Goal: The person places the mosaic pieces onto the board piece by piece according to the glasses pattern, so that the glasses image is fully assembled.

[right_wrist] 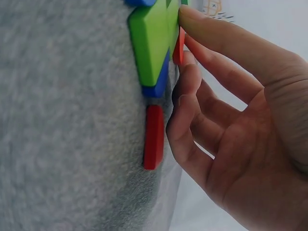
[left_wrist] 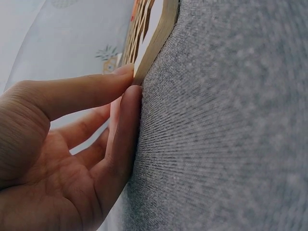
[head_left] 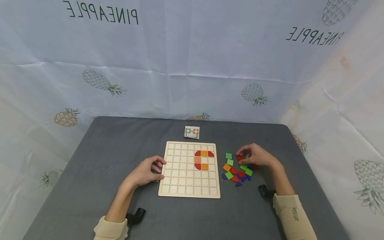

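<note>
A pale wooden grid board [head_left: 180, 180] lies on the table, with red quarter-round and orange square pieces [head_left: 204, 166] set in its upper right cells. My left hand [head_left: 148, 171] rests at the board's left edge, thumb and fingertips touching it. In the left wrist view the thumb [left_wrist: 91, 91] lies at the board's rim. Over the loose pieces to the right, my right hand [head_left: 256, 155] pinches a red piece [head_left: 240, 158] between thumb and index finger. The right wrist view shows that red piece [right_wrist: 179, 45] partly hidden, beside a green piece [right_wrist: 149, 45].
Loose green, orange, red and blue pieces [head_left: 229, 175] are scattered right of the board, some overlapping. A small printed pattern card [head_left: 192, 132] lies beyond the board. The grey table [head_left: 126, 140] meets a white pineapple-print cloth [head_left: 192, 53] at the back.
</note>
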A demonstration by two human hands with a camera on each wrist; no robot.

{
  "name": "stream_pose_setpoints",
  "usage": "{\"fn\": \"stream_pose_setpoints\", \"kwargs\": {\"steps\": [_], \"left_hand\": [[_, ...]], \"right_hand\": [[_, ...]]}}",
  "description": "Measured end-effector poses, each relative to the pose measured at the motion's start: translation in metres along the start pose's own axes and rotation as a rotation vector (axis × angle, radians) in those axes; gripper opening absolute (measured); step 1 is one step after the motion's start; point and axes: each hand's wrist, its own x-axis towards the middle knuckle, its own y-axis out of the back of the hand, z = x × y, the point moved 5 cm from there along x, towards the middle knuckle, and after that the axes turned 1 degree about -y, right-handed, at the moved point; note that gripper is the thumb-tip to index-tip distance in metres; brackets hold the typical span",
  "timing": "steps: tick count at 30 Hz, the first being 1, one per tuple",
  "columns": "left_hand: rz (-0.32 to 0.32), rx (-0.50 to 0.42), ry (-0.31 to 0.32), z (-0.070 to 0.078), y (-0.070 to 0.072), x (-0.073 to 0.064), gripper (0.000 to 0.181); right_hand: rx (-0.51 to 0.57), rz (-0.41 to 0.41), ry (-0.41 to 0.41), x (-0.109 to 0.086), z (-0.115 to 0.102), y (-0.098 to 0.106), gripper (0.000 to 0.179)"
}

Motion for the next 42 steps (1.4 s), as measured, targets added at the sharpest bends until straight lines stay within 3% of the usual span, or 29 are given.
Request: {"fn": "stream_pose_setpoints", "kwargs": {"steps": [8,21,34,42], "left_hand": [[-0.010,-0.032,-0.004,0.003,-0.001,-0.003,0.048],[-0.003,-0.013,0.008,0.004,-0.001,-0.001,0.046],[-0.004,-0.023,-0.010,0.004,-0.001,-0.003,0.048],[-0.001,-0.012,-0.006,0.003,-0.001,-0.002,0.048]], "right_hand": [[-0.017,0.005,0.020,0.003,0.001,0.001,0.028],[0.055,-0.030,0.057,0.001,0.011,0.005,0.031],[-0.011,-0.006,0.111,0.001,0.011,0.004,0.026],[-0.021,0.025,0.130,0.003,-0.005,0.000,0.026]]}}
